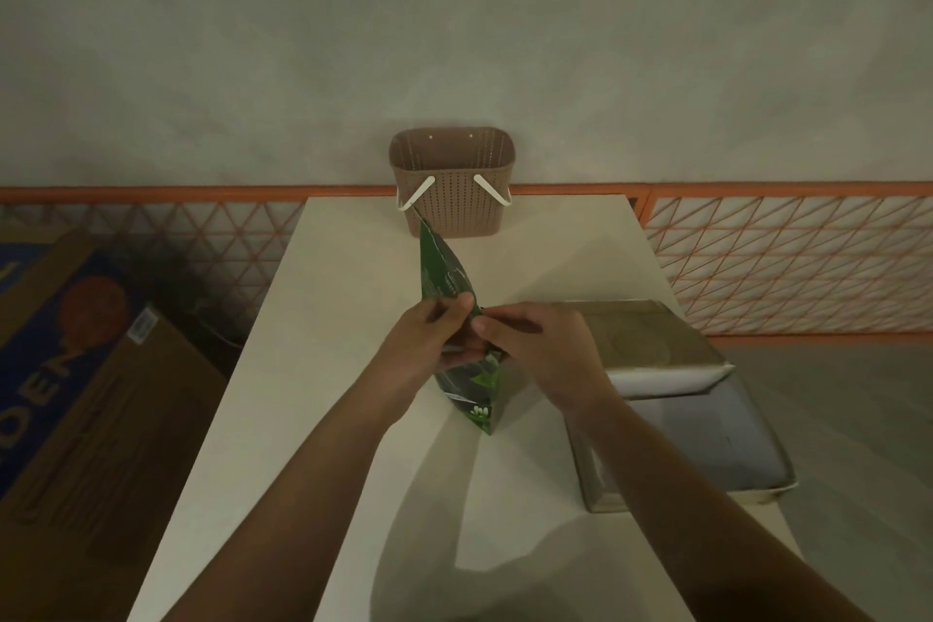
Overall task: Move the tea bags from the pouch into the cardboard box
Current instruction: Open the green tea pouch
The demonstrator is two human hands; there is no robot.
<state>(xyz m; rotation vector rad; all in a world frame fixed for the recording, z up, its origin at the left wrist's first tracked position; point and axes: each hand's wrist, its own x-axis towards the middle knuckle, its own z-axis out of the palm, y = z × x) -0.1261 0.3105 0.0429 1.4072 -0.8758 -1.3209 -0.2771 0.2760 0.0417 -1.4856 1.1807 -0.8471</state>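
Observation:
A green pouch (444, 275) stands upright in the middle of the white table (328, 369), seen almost edge-on. My left hand (429, 338) pinches its top edge from the left side. My right hand (535, 349) grips the same edge from the right, fingers touching the left hand's. An open cardboard box (707, 434) lies to the right of the pouch, its lid flap (646, 333) folded back toward the far side. No tea bags show; the pouch's inside is hidden by my hands.
A brown perforated plastic basket (452, 182) with white handles stands at the table's far edge against the wall. A large printed cardboard carton (75, 394) sits on the floor to the left. An orange lattice rail (782, 263) runs behind the table.

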